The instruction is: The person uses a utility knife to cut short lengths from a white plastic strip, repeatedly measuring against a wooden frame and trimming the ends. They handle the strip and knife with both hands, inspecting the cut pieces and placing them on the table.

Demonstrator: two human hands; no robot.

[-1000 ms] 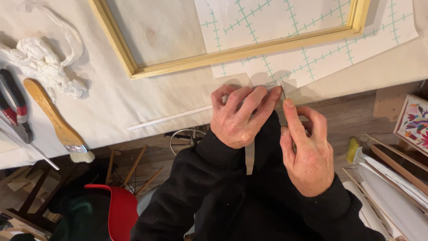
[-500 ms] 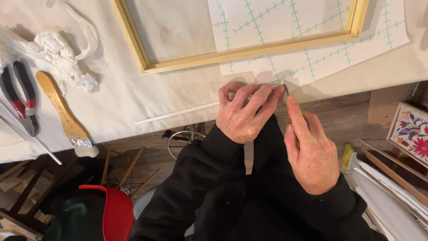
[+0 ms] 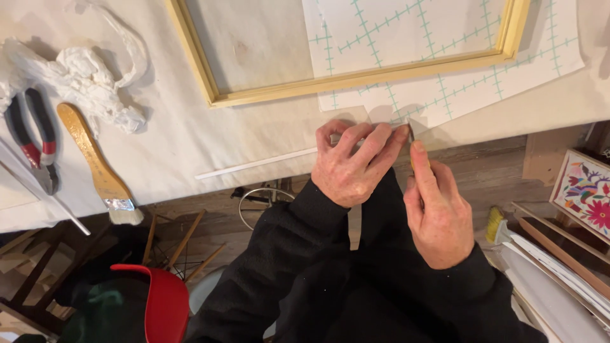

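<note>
My left hand (image 3: 352, 166) is curled over the front edge of the cloth-covered table (image 3: 190, 140), pinching a thin white strip (image 3: 254, 164) that runs left along the edge. A piece of white strip also hangs down below the hand, between my sleeves. My right hand (image 3: 438, 213) sits just to the right, forefinger stretched along a small thin-bladed tool (image 3: 412, 136). The tool's tip touches the left fingertips at the corner of a white sheet with a green grid (image 3: 445, 95). The tool's handle is mostly hidden in the hand.
A pale wooden frame (image 3: 286, 90) lies on the grid sheet farther back. At the left lie a wooden-handled brush (image 3: 95, 159), red-handled pliers (image 3: 32, 136) and a crumpled white wad (image 3: 82, 76). A red chair (image 3: 155, 298) stands below. A floral picture (image 3: 588, 194) and boards lean at the right.
Both hands stay together at the table edge. My right forefinger has straightened along the tool, and the view has shifted slightly.
</note>
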